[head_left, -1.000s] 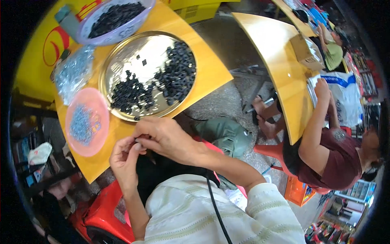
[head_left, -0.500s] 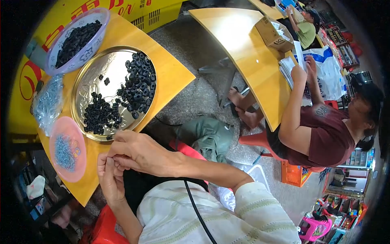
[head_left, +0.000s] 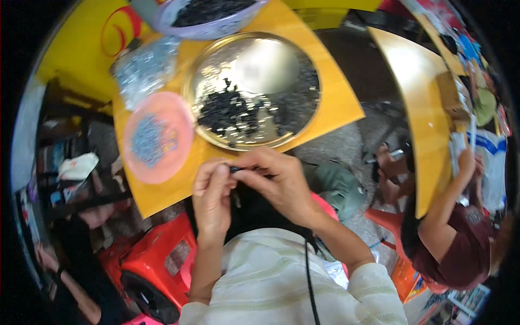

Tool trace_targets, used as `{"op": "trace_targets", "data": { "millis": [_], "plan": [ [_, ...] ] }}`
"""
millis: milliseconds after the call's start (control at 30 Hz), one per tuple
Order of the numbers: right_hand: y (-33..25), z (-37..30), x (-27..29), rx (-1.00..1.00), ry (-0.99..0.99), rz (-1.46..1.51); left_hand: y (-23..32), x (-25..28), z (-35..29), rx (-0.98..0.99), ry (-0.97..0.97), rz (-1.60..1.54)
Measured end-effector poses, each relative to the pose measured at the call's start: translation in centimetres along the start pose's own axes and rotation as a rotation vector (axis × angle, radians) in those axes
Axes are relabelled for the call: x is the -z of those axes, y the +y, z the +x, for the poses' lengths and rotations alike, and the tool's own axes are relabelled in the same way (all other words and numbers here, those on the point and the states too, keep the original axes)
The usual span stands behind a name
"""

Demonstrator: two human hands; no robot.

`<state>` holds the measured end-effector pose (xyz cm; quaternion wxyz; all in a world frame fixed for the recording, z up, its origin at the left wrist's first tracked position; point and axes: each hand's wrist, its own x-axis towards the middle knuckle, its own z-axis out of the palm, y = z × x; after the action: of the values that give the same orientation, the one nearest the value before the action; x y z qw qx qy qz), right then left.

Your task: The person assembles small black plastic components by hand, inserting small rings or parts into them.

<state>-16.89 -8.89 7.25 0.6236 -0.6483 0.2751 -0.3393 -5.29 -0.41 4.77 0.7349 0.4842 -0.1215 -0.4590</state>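
My left hand [head_left: 213, 189] and my right hand [head_left: 279, 181] meet in front of the near table edge, fingertips pinched together. Between them is a small black part [head_left: 234, 169], mostly hidden by the fingers. Just beyond lies a round gold metal tray [head_left: 265, 67], blurred by motion, bearing a heap of small black pieces [head_left: 225, 111] on the left and more black pieces [head_left: 295, 103] on the right. A pink plate [head_left: 160, 169] left of my hands holds tiny bluish pieces [head_left: 147, 142] and a few yellow-orange rings [head_left: 170, 140].
A clear plastic bag [head_left: 146, 70] of bluish pieces and a lilac bowl [head_left: 216, 28] of black pieces stand on the yellow table [head_left: 336, 103]. Red stool [head_left: 168, 244] at left, green bag [head_left: 338, 189] at right. Beyond, a person in maroon [head_left: 460, 249] sits at another table [head_left: 428, 119].
The view has swung left, so the tables and tray appear farther right. My hands stay together, and the right fingers now extend more, letting the black part show between the fingertips.
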Motion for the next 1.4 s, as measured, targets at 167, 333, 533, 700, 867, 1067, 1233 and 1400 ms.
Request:
{"op": "trace_targets", "data": {
  "millis": [167,333,533,700,867,1067,1233,1400],
  "plan": [
    [0.3,0.0,0.1,-0.149,-0.05,0.087,1.4,0.2,0.0,-0.033,-0.068,-0.076],
    [-0.6,0.9,0.6,-0.185,-0.126,0.122,2.6,1.1,-0.1,-0.014,-0.081,-0.034],
    [0.0,1.4,0.4,-0.279,-0.182,0.308,3.4,1.2,-0.4,0.005,-0.107,0.073],
    [0.4,1.6,0.4,-0.264,-0.247,0.347,3.9,1.1,-0.5,0.003,-0.117,0.131],
    [0.3,1.6,0.4,-0.258,-0.286,0.332,4.6,1.2,-0.5,-0.001,-0.124,0.189],
    [-0.1,1.6,0.4,-0.292,-0.315,0.342,5.0,1.6,-0.3,0.016,-0.159,0.187],
    [-0.2,1.5,0.5,-0.312,-0.335,0.388,5.0,1.9,-0.1,0.056,-0.183,0.173],
    [-0.1,1.2,0.7,-0.247,-0.348,0.339,4.9,2.2,-0.1,0.042,-0.259,0.195]
  ]
}}
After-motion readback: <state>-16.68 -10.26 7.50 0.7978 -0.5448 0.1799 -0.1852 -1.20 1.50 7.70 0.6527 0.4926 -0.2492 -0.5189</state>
